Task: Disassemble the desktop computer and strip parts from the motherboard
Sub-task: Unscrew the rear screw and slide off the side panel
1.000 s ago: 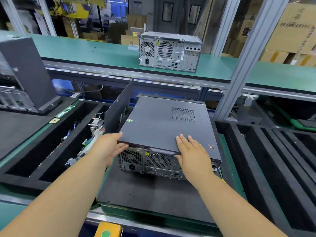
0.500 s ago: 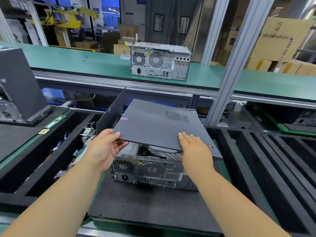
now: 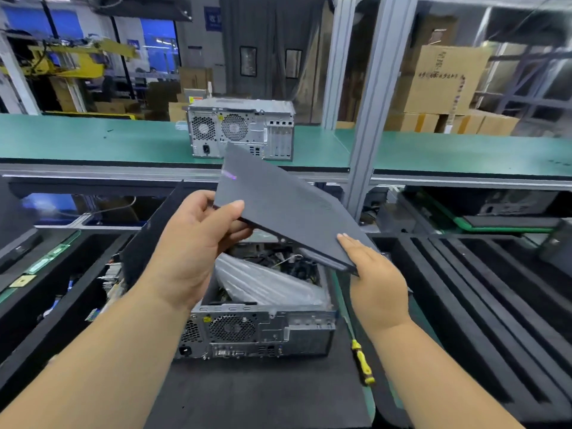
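We hold the panel up off the case, tilted so its far corner rises toward the shelf, which gives it room to clear the chassis walls. Our left hand grips the near-left edge, thumb on top and fingers curled beneath, carrying most of the weight. Our right hand lies flat with straight fingers against the low right corner, steadying it rather than clasping. The case sits on the black mat below, rear fans facing us, its top open on a silver duct and cables. A screwdriver lies just right of it, handy, we judge, for the screws inside.
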### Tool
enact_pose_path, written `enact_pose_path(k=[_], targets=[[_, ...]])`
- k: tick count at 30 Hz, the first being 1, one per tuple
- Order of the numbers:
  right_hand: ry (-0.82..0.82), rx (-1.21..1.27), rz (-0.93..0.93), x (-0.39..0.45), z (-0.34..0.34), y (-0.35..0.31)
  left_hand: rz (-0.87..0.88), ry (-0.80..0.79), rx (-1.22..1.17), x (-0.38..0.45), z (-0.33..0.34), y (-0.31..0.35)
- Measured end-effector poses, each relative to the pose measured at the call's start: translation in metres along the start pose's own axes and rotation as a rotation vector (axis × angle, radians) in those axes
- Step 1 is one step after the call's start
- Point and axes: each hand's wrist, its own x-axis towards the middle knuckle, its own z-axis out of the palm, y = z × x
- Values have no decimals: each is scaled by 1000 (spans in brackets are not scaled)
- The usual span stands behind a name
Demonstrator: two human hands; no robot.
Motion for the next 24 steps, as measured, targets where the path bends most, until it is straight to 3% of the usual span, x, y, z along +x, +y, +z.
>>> enact_pose_path(k=[7,13,24], targets=[[119,21,185,-18,-36,69,-126,-261,-127,12,81,-23],[146,68,281,-41,-59,131,-304,-246,-138,16,124,-71],[260,219,671,-51,-82,262,-447,-207,-120,21,205,-152]])
